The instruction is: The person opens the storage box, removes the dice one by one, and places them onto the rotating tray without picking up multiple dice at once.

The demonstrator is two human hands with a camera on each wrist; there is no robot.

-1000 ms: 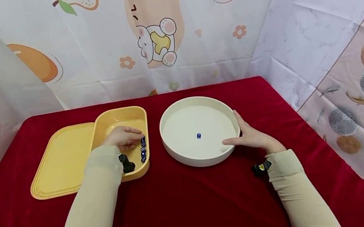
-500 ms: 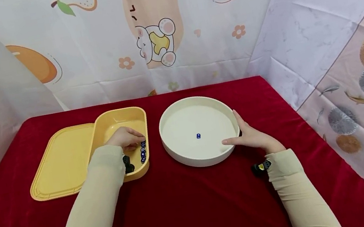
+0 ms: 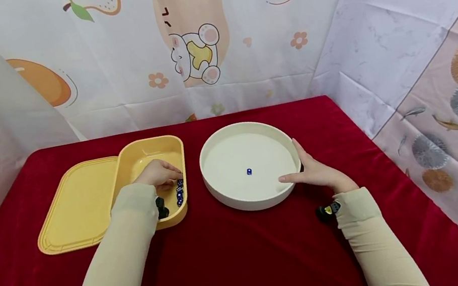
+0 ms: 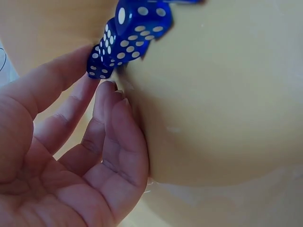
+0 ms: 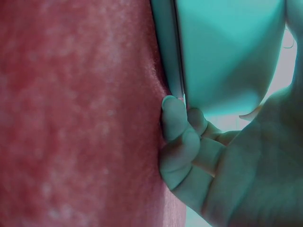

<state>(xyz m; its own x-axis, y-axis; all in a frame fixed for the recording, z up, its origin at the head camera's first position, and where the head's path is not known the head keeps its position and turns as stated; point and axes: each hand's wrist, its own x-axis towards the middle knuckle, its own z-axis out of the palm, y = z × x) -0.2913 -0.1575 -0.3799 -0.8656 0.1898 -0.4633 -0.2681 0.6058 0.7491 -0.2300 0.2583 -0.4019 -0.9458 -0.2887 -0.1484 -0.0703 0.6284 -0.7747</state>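
My left hand (image 3: pixel 156 173) reaches into the yellow box (image 3: pixel 156 148). In the left wrist view its thumb and a fingertip pinch the end die (image 4: pixel 98 68) of a row of blue dice with white dots. The other dice (image 3: pixel 180 196) run along the box's right wall. One blue die (image 3: pixel 249 171) lies inside the round white tray (image 3: pixel 239 201). At that tray's right side, my right hand (image 3: pixel 319 171) grips the rim, its thumb over the inside and its fingers at the outer wall. Curled fingers (image 5: pixel 174 118) meet the tray's edge in the right wrist view.
A flat yellow lid (image 3: pixel 81 205) lies left of the box and meets its edge. Red cloth (image 3: pixel 241 263) covers the table. Behind it hangs a printed white curtain (image 3: pixel 115 71), with another patterned sheet (image 3: pixel 420 78) at the right.
My left hand has moved slightly right to the far end of the dice row and closed its fingertips on the end die. The right hand keeps its place on the tray.
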